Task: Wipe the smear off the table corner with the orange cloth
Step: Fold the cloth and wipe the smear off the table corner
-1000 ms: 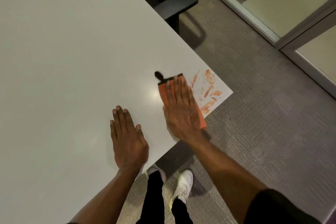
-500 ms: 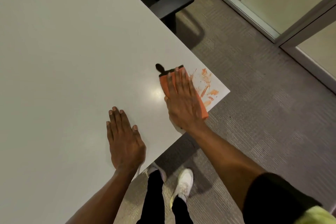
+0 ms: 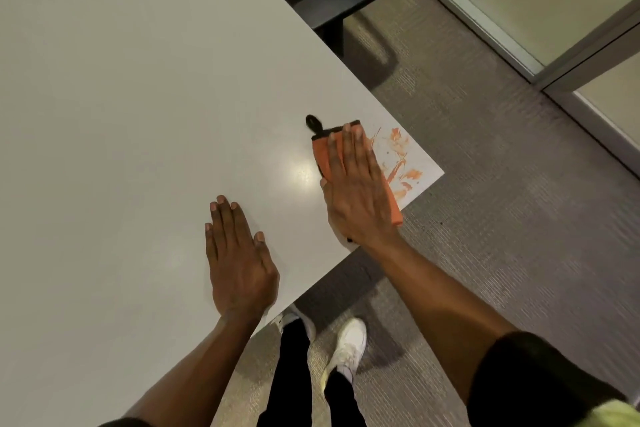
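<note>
In the head view, the smear [image 3: 398, 163] is the landmark: orange streaks and blots spread over the outer corner of the white table [image 3: 138, 97], reaching close to both edges. The orange cloth [image 3: 321, 156] lies flat on the table just beside the smear, on its inward side, its right border touching or overlapping the nearest streaks. A black loop at the cloth's far end points away from the smear.

The right hand [image 3: 356, 191] is spread flat on the cloth, fingers straight and together, pressing down and not gripping; no fold of cloth is pinched. The left hand [image 3: 239, 260] rests open and empty, palm down, well inward of the smear and near the table's front edge, apparently as a brace.

The wipe looks barely begun, since most of the streaks are uncovered. To do it well, I judge the flat palm should keep even pressure and slide the cloth fully across the smear toward the corner. The cloth's leading edge should stay flat so it lifts the mess instead of pushing it over the edge onto the carpet [image 3: 519, 253]. Several overlapping passes probably suit such scattered streaks.

No container of any kind is in view, so nothing is held in one.
</note>
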The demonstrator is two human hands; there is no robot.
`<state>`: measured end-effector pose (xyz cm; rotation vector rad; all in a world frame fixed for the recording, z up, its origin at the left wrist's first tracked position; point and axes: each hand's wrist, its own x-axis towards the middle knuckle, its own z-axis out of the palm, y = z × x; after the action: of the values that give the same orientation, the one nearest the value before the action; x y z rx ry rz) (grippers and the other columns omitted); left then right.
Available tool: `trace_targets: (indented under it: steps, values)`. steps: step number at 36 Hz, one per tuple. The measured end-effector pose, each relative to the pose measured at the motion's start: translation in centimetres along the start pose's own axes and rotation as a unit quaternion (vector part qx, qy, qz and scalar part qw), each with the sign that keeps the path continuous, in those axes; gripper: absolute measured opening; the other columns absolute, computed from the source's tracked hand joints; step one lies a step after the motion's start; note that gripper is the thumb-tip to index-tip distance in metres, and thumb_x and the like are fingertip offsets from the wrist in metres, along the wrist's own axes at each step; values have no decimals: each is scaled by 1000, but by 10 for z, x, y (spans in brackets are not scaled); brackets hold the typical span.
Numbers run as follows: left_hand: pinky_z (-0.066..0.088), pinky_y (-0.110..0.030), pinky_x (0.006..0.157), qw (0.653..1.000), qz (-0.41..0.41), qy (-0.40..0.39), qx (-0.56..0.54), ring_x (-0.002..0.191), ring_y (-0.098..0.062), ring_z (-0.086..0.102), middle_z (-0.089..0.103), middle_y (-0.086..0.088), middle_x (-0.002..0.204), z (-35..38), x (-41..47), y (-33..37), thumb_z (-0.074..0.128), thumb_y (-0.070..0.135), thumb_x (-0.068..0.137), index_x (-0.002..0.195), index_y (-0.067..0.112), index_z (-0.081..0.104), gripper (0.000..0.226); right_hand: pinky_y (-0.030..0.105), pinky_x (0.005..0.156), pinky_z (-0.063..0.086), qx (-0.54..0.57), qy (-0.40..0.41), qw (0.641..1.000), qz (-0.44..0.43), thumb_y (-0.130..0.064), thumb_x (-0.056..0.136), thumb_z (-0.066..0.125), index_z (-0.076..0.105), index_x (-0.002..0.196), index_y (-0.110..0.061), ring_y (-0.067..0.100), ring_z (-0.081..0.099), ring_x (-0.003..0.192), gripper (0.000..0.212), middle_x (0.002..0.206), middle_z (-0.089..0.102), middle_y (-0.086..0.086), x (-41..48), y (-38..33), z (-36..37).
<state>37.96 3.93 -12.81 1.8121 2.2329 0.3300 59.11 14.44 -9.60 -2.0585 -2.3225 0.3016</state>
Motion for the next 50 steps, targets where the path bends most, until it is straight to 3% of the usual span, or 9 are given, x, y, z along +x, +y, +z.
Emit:
trace_targets:
  steps: [7,12,16,25,28,34,39,44,50]
  values:
    - [6,-48,142,1000,2,3,5,175,-19,-7,-7,-2,189,2,1,-1,7,44,117,179,15,-3,69,54,137,14,21,-17,999,-32,-41,115,31,-4,173,-8,38,-9,169,76,181,-8,21,-87,-18,12]
    - [0,-44,141,1000,9,0,26,175,-20,-8,-7,-4,189,2,1,-1,15,37,117,179,11,0,69,54,137,15,23,6,1000,-15,-33,115,37,1,173,-7,36,-4,170,73,182,-3,20,-41,0,7]
    - [-1,-43,142,1000,13,1,24,175,-19,-8,-5,-5,189,1,1,-1,19,34,118,178,10,3,67,54,137,9,-5,3,1000,22,-40,115,25,-6,172,-5,40,-8,169,74,180,-9,24,-3,4,4]
    - [-3,-41,141,1000,10,5,23,175,-20,-6,-6,-4,189,1,2,-1,21,34,117,179,11,1,68,55,137,16,32,3,999,-6,-38,114,33,-6,172,-5,40,-7,169,77,181,-7,23,-84,-17,20]
    - [-6,-39,141,999,8,9,30,175,-20,-6,-6,-3,189,2,3,0,20,35,117,179,12,1,68,54,137,16,14,6,1000,-6,-33,112,42,-4,172,-4,41,-4,169,81,181,-3,24,-62,-5,20]
    - [-3,-41,141,1000,10,8,24,175,-20,-6,-6,-3,189,1,2,0,17,39,118,179,13,0,68,53,138,7,-6,13,999,37,-39,115,33,-3,172,-2,43,-2,169,77,180,-3,28,22,8,3]
    - [2,-45,142,1000,6,3,18,175,-19,-6,-4,-5,189,-1,1,0,17,39,117,179,12,2,69,53,137,10,16,9,1000,19,-40,115,22,-5,172,-4,41,-8,169,73,180,-6,25,-14,-6,5]
    - [2,-45,142,1000,8,4,21,175,-20,-5,-2,-6,189,0,3,1,18,36,117,178,9,5,68,54,137,16,36,-4,999,-10,-39,116,30,-6,172,-7,36,-11,170,74,181,-10,21,-79,-14,14]
    - [2,-45,142,1000,2,-2,26,175,-20,-5,-1,-7,189,-2,1,3,18,37,117,178,9,7,68,53,138,13,14,25,999,14,-35,116,36,0,173,-5,40,-1,169,74,181,-1,24,-7,4,9]
